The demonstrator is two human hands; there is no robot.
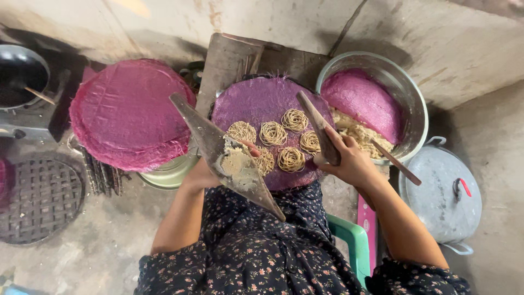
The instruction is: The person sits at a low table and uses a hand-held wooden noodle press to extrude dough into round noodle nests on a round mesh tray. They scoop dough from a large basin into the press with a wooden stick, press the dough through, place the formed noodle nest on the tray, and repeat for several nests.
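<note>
Your left hand (203, 173) sits low over your lap, forearm running up from the lower left. It's mostly hidden behind the wooden press (226, 155), so I can't tell how far the fingers are curled; it looks wrapped on the press from underneath. The press is a long tapered board, tilted, its narrow tip pointing up-left, with a lump of pale dough (236, 163) packed at its middle.

Your right hand (349, 161) is closed around a wooden handle (319, 134), fingers folded over the lower end, forearm coming in from the lower right. The handle angles up-left across the edge of the purple mat.

The round purple mat (262, 101) lies straight ahead of you, between both hands. On it: six noodle nests (273, 133), small coiled rounds in two loose rows, close together, some touching. One nest is partly hidden by the press.

Containers:
- Metal basin (406, 87), upper right, just beside the mat. Holds a pink mat (363, 101) laid flat and a heap of pale dough crumble (363, 134) at the near side. A thin wooden stick (396, 163) leans out over the rim.
- Grey lidded pot (439, 196), right of your forearm, lid on, red-tipped knob.
- Stack of pink mats (125, 112) on the left, resting over a pale green bowl (169, 173).
- Dark wok (19, 76) at far left, contents unclear.
</note>
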